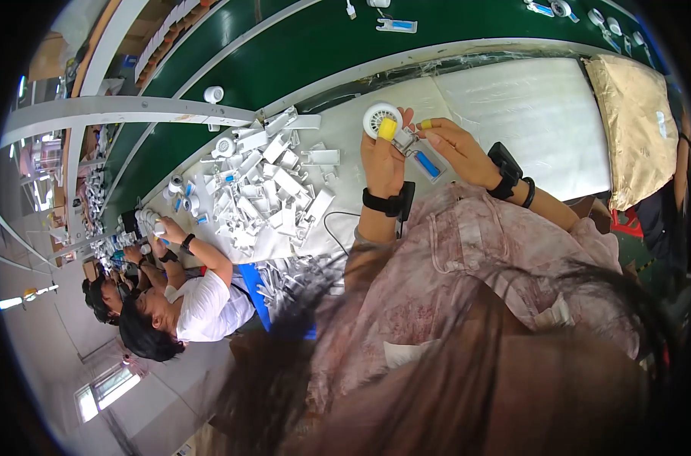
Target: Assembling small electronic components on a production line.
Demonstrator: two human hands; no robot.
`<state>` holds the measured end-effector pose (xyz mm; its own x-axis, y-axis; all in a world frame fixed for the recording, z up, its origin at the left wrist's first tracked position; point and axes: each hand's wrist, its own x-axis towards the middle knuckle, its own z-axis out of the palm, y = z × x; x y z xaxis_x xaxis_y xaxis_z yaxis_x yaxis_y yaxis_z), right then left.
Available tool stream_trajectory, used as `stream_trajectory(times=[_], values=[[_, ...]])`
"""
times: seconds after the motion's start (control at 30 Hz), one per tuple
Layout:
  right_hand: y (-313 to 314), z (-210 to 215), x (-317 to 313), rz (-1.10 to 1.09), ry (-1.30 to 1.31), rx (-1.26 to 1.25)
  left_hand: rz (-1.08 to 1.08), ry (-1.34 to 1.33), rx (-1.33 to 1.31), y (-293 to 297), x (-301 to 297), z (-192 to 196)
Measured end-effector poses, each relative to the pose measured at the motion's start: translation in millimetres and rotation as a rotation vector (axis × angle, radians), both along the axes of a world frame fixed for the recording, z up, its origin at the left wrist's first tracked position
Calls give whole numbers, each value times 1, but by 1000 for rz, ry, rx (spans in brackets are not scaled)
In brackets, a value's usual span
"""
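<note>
No packages, signs or screens visible.
Any labels on the small parts are too small to tell.
</note>
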<state>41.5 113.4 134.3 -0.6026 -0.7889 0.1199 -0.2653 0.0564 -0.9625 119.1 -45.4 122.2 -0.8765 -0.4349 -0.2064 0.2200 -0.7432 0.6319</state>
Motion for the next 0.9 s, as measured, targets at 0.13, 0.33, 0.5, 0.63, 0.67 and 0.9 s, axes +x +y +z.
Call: stream_trajectory(times=[0.13,0.33,0.5,0.63,0.67,0.9], values=[[-1,-8,5,15,-162,-58,24,41,-18,4,3,-1],[2,-2,11,62,-147,-68,104,41,-82,10,6,1],[-7,-2,26,96,384,26,213,-2,-125,11,12,3],[-26,1,34,226,689,166,259,-48,-47,-7,32,-9],[-33,-2,31,244,692,162,277,-47,-44,-13,40,-11],[-141,-60,12,370,480,194,587,-132,33,-49,118,-36]])
